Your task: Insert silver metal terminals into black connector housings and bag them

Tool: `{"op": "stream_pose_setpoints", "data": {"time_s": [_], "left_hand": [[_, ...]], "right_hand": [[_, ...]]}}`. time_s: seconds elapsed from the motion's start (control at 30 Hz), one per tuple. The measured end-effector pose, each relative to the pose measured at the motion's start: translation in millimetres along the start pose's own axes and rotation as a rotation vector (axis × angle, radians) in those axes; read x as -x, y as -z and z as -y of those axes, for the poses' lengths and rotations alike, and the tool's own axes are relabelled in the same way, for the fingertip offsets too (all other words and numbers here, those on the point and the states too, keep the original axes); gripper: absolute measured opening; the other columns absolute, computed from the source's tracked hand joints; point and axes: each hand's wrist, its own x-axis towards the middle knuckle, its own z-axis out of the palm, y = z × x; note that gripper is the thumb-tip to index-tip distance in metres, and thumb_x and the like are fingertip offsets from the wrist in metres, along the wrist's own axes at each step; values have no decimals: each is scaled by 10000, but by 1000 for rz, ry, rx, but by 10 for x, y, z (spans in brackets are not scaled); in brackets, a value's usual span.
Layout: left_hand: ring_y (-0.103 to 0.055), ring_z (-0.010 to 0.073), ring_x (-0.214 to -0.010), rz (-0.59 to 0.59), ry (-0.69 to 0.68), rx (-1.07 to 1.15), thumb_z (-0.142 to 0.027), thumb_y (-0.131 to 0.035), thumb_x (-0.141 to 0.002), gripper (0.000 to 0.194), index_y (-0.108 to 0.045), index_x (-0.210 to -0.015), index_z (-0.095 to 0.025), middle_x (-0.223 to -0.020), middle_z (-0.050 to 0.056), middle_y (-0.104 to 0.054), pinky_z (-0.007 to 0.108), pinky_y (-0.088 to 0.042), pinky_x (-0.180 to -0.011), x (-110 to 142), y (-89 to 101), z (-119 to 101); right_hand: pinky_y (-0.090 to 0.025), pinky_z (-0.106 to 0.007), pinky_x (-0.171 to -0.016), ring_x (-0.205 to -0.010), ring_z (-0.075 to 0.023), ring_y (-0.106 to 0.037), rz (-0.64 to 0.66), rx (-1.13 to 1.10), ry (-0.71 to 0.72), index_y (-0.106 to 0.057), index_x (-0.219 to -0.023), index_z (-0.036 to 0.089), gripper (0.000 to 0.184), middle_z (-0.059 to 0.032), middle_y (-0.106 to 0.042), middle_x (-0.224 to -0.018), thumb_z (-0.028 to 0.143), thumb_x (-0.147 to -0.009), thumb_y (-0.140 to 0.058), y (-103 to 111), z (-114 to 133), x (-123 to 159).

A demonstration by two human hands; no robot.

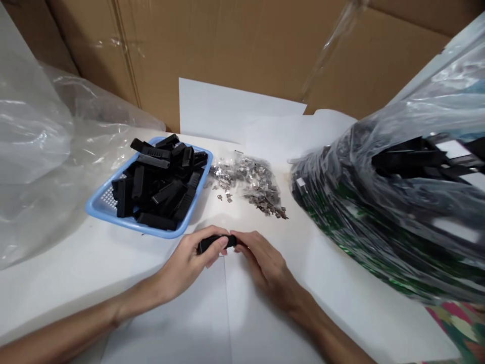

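Note:
Low over the white table, my left hand point(197, 253) is closed round a small, oblong black plastic piece point(206, 244), thumb in front and fingers behind. At the piece's right end, the fingertips of my right hand point(265, 260) pinch together against it. Whether a smaller part sits between those right fingertips is hidden. Behind my left hand is a blue plastic basket point(172, 233) heaped with similar black pieces point(166, 194). Small flat metal parts point(261, 182) lie in a pile beyond my hands, partly in clear plastic bags, with a few loose on the table.
A large clear plastic bag point(364, 217) packed with black and green flat pieces bulges over the right side. Crumpled clear plastic point(34, 116) covers the left. Brown cardboard point(235, 45) walls the back, white paper point(227, 111) leaning on it. More white sheets point(197, 323) lie beneath my hands.

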Motion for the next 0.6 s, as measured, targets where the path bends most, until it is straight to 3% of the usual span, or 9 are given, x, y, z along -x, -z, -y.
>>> {"op": "stream_pose_setpoints", "data": {"time_s": [0.17, 0.3, 0.4, 0.5, 0.6], "left_hand": [[-380, 83, -555, 204, 55, 85, -487, -573, -1024, 357, -706, -1013, -156, -718, -10, -603, 256, -323, -553, -53, 116, -94], [-480, 101, -599, 272, 13, 57, -500, -526, -1049, 332, -624, -1106, -188, -766, -13, -616, 267, -405, -619, -22, 69, -172], [-587, 142, -733, 246, -45, -93, -521, -498, -1055, 332, -499, -1237, -244, -873, -2, -647, 291, -468, -720, -7, 5, -330], [-611, 162, -794, 88, -171, -326, -486, -497, -1058, 280, -536, -1162, -229, -902, 12, -652, 306, -467, -760, -46, 48, -575], [-600, 144, -722, 133, -207, -276, -450, -491, -1065, 261, -574, -1046, -204, -788, -13, -631, 290, -464, -718, -79, 152, -771]], "right_hand": [[-612, -295, -754, -869, -176, -697, 143, -41, 56, -543, -1377, 236, 346, -48, -698, -962, 101, -1065, -480, 250, 3, -41], [-614, -309, -880, -1032, -189, -724, 150, -84, 18, -571, -1334, 228, 303, -75, -726, -1126, 150, -1041, -577, 328, 13, -61], [-602, -307, -934, -1044, -184, -730, -2, -37, 95, -638, -1206, 227, 246, -63, -743, -1114, 99, -995, -636, 406, 33, -105], [-609, -305, -898, -942, -168, -737, -213, 32, 22, -679, -1132, 247, 225, -33, -745, -1028, 90, -971, -672, 526, 105, -184], [-617, -374, -951, -1051, -216, -727, -166, 31, -18, -623, -1347, 258, 430, -87, -704, -1247, 195, -941, -750, 560, 221, -247]]}}
